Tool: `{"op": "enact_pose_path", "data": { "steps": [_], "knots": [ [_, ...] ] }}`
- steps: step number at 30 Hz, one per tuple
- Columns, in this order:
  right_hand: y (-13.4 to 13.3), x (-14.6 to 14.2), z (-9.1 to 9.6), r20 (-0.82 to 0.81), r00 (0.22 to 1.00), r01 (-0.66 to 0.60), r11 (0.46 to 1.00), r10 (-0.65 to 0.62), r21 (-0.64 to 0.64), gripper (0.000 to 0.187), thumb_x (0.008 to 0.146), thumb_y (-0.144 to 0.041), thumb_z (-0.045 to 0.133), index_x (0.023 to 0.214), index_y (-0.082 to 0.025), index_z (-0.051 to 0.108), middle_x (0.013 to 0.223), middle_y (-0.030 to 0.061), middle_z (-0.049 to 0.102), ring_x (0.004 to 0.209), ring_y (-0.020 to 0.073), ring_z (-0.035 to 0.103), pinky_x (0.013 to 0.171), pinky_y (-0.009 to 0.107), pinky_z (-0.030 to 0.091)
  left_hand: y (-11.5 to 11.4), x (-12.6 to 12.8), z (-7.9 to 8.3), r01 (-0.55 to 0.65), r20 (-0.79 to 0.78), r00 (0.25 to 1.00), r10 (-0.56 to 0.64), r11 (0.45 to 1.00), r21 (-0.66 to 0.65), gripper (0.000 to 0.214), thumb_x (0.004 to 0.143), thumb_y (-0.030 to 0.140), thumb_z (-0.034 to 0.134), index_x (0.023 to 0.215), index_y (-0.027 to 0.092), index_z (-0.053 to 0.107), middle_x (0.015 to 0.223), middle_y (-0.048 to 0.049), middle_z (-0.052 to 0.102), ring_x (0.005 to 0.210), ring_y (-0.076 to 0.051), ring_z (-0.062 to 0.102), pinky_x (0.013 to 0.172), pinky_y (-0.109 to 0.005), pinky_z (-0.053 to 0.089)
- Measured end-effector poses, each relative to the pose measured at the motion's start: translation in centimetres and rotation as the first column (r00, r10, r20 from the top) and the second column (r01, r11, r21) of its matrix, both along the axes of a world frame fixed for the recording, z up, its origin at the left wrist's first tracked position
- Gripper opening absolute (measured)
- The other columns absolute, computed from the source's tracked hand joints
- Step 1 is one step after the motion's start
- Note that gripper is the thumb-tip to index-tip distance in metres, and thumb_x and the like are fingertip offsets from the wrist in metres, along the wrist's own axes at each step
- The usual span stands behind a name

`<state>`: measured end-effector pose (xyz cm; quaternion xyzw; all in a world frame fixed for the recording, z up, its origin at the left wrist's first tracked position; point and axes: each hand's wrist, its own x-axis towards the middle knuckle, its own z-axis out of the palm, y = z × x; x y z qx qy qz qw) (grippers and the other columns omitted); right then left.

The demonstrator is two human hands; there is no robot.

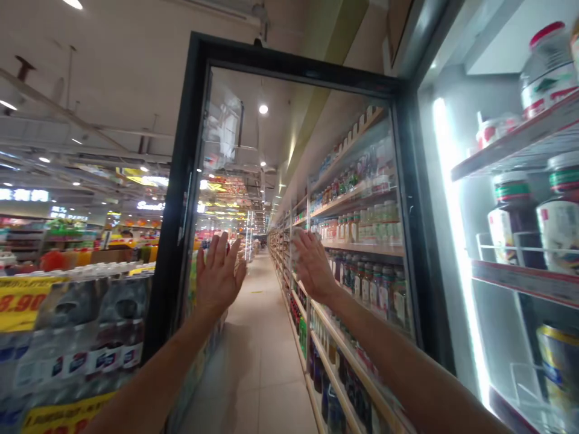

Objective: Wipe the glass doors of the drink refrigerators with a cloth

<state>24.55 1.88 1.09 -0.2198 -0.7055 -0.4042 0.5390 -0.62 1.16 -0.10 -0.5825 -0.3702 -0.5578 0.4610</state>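
Note:
A glass door (301, 69) in a dark frame stands swung open in front of me, hinged on the right to a lit drinks cooler (446, 241). My left hand (219, 274) is raised against the left part of the pane, its fingers spread and nothing in them. Further right, my right hand (314, 265) lies flat at the glass, fingers stretched out and close together. A pale blurred patch shows at its fingertips; I cannot tell whether it is a cloth or a reflection. Whether the palms touch the pane is hidden.
Beyond the glass, bottle-filled shelves (362, 205) line the right side of a tiled aisle (257, 337). Stacked packs of bottles (76, 337) with yellow price signs (27, 301) stand at left. Inside the cooler are bottles (509, 217) and a can (558, 361).

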Motion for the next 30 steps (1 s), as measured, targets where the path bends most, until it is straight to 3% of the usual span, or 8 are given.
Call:
{"op": "enact_pose_path", "data": {
  "steps": [3,8,10,12,14,18,24,30],
  "knots": [
    [-0.9,-2.2,-0.8,-0.051,0.980,-0.200,0.969,0.194,-0.142,0.055,0.094,-0.037,0.023,0.147,-0.022,0.019,0.150,0.0052,0.032,0.141,0.0198,0.021,0.114,0.045,0.026,-0.5,1.8,0.2,0.028,-0.031,0.999,-0.026,0.998,0.054,0.047,0.091,0.031,0.039,0.136,0.018,0.040,0.147,-0.0155,0.033,0.140,-0.027,0.022,0.112,-0.053,0.015],
    [-1.4,-0.1,0.1,-0.301,0.803,-0.584,0.778,0.514,-0.231,0.054,0.094,-0.044,0.024,0.146,-0.028,0.022,0.149,0.0014,0.034,0.136,0.0180,0.034,0.113,0.041,0.029,-1.4,10.9,1.1,0.188,-0.311,0.932,-0.185,0.982,-0.023,0.052,0.092,0.037,0.036,0.138,0.012,0.034,0.143,-0.0122,0.041,0.138,-0.020,0.028,0.110,-0.038,0.032],
    [-1.2,2.2,0.7,-0.330,0.840,-0.489,0.864,0.430,-0.119,0.054,0.094,-0.044,0.026,0.145,-0.027,0.026,0.149,0.0032,0.034,0.135,0.0195,0.035,0.113,0.044,0.027,-1.2,14.4,1.6,0.154,-0.267,0.951,-0.154,0.988,-0.022,0.050,0.092,0.037,0.037,0.135,0.012,0.039,0.142,-0.0119,0.043,0.137,-0.023,0.030,0.110,-0.041,0.031],
    [-0.7,4.7,1.1,-0.364,0.914,-0.193,0.981,0.177,-0.008,0.053,0.093,-0.042,0.027,0.143,-0.024,0.032,0.149,0.0073,0.034,0.137,0.0238,0.031,0.113,0.052,0.022,-0.7,16.3,1.9,0.108,-0.221,0.970,-0.102,0.994,0.013,0.045,0.092,0.034,0.037,0.132,0.013,0.042,0.142,-0.0113,0.042,0.136,-0.025,0.031,0.110,-0.044,0.031],
    [-0.4,6.6,1.4,-0.390,0.915,0.114,0.994,-0.104,0.002,0.052,0.092,-0.040,0.029,0.140,-0.022,0.036,0.147,0.0100,0.036,0.139,0.0272,0.026,0.111,0.057,0.019,-0.5,16.4,2.3,0.083,-0.254,0.965,-0.068,0.995,0.051,0.043,0.092,0.032,0.037,0.131,0.014,0.043,0.142,-0.0112,0.042,0.136,-0.025,0.032,0.110,-0.043,0.033],
    [-0.2,7.6,1.3,-0.372,0.864,0.354,0.935,-0.339,-0.029,0.051,0.092,-0.036,0.032,0.139,-0.019,0.038,0.146,0.0116,0.038,0.138,0.0275,0.028,0.109,0.054,0.024,-1.1,10.8,5.1,0.074,-0.289,0.956,-0.054,0.995,0.062,0.043,0.092,0.033,0.037,0.129,0.011,0.046,0.141,-0.0144,0.043,0.138,-0.026,0.028,0.112,-0.042,0.030],
    [-0.1,6.9,1.2,-0.381,0.845,0.404,0.915,-0.374,-0.002,0.050,0.092,-0.036,0.031,0.139,-0.020,0.039,0.146,0.0124,0.038,0.138,0.0275,0.028,0.109,0.053,0.025,-1.8,1.6,10.6,0.062,0.176,0.980,-0.087,0.988,0.144,0.045,0.088,0.031,0.042,0.128,0.011,0.045,0.145,-0.0174,0.034,0.140,-0.032,0.020,0.113,-0.051,0.023],
    [-0.1,7.3,1.2,-0.366,0.863,0.380,0.925,-0.347,0.019,0.049,0.092,-0.035,0.030,0.137,-0.019,0.041,0.144,0.0137,0.040,0.137,0.0280,0.030,0.108,0.052,0.025,-0.9,13.4,5.7,0.141,-0.249,0.961,-0.124,0.989,0.050,0.041,0.091,0.030,0.036,0.125,0.010,0.047,0.135,-0.0154,0.047,0.139,-0.027,0.025,0.114,-0.045,0.026]
  ]
}}
